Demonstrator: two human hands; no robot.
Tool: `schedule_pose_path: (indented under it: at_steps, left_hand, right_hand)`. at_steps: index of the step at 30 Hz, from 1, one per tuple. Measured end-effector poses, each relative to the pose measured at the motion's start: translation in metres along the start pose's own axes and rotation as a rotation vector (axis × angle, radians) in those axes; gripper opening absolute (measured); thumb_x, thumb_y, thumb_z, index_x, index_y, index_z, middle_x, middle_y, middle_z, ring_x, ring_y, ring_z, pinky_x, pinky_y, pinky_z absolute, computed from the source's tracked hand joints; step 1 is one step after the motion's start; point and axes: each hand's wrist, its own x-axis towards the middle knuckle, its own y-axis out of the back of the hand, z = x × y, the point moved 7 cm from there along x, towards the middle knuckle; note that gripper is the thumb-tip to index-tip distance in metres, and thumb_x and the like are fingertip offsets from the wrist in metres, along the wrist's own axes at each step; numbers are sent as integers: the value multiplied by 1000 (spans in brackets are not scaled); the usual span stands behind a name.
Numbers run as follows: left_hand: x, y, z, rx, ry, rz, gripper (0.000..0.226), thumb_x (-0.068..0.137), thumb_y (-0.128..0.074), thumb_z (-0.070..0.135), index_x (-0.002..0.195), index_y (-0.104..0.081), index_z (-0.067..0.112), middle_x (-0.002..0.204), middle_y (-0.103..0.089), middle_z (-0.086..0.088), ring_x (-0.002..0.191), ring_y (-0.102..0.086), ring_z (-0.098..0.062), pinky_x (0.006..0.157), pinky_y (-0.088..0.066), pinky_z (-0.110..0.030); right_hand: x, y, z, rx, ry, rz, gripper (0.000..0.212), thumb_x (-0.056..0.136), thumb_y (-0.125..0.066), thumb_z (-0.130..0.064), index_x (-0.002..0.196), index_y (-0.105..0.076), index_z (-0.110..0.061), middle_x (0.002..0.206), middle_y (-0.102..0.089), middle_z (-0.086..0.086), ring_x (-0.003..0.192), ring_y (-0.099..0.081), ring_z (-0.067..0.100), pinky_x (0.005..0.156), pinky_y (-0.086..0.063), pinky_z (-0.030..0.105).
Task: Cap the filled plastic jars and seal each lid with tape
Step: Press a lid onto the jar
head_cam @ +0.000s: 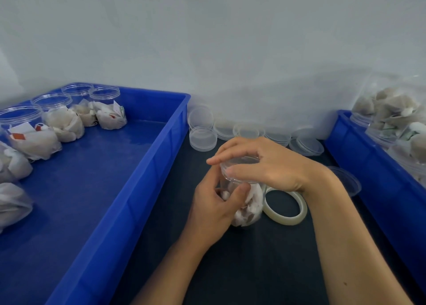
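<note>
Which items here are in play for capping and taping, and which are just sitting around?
In play:
left hand gripping clear filled plastic jar
right hand holding clear round lid
translucent tape roll
spare clear lids

Idle:
left blue plastic tray
right blue plastic tray

Both hands' fingers (232, 197) curled, gripping.

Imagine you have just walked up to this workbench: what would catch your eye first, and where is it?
First, the two hands at centre: the right hand grips a clear lid on top of a filled jar, which the left hand holds by its side. Next, the big blue tray on the left holding open filled jars. A tape roll lies beside the held jar.
</note>
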Motion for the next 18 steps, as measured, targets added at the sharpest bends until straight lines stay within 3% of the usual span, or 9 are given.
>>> schedule_pose_path:
  at_steps: [3, 5, 8, 11, 14, 18]
  left_hand:
    - [2, 7, 4, -11, -35, 121, 46, 97, -65, 50, 140, -57, 34, 130, -70, 12, 122, -68, -11, 91, -54, -19]
    - [2, 18, 7, 72, -65, 211, 58, 94, -67, 62, 144, -55, 35, 134, -67, 14, 126, -65, -10, 94, -55, -24]
    - [-1, 26, 10, 243, -47, 285, 74, 85, -62, 82, 146, -51, 41, 131, -62, 23, 122, -63, 3, 86, -52, -15]
    - [-4, 24, 11, 302, -46, 280, 73, 80, -69, 73, 144, -51, 41, 124, -61, 25, 113, -63, 9, 78, -51, -8]
    - [-4, 23, 10, 334, -41, 259, 72, 79, -69, 71, 142, -53, 40, 123, -62, 23, 112, -64, 6, 77, -52, -11]
    - [-3, 20, 4, 217, 2, 192, 59, 84, -67, 63, 135, -60, 35, 120, -71, 16, 110, -70, -4, 86, -59, -30]
  right_hand:
    - [2, 0, 1, 36, 5, 58, 48, 100, -72, -31, 145, -61, -45, 146, -56, -27, 139, -47, -9, 123, -37, 34]
    - [4, 3, 4, -6, -12, 108, 58, 96, -74, -45, 150, -52, -49, 147, -50, -30, 139, -43, -11, 123, -36, 34]
    - [5, 7, 10, -93, -63, 119, 64, 88, -73, -64, 148, -53, -49, 143, -55, -30, 132, -51, -11, 117, -44, 36]
    - [2, 9, 14, -93, -91, 111, 75, 76, -71, -74, 145, -57, -49, 137, -63, -28, 128, -57, -8, 115, -46, 36]
    - [-2, 11, 16, -31, -96, 98, 69, 79, -75, -64, 144, -60, -47, 136, -66, -27, 128, -60, -5, 116, -46, 37]
    - [-6, 8, 18, 65, -88, 26, 55, 95, -78, -28, 146, -61, -41, 143, -62, -24, 136, -54, -5, 121, -39, 35]
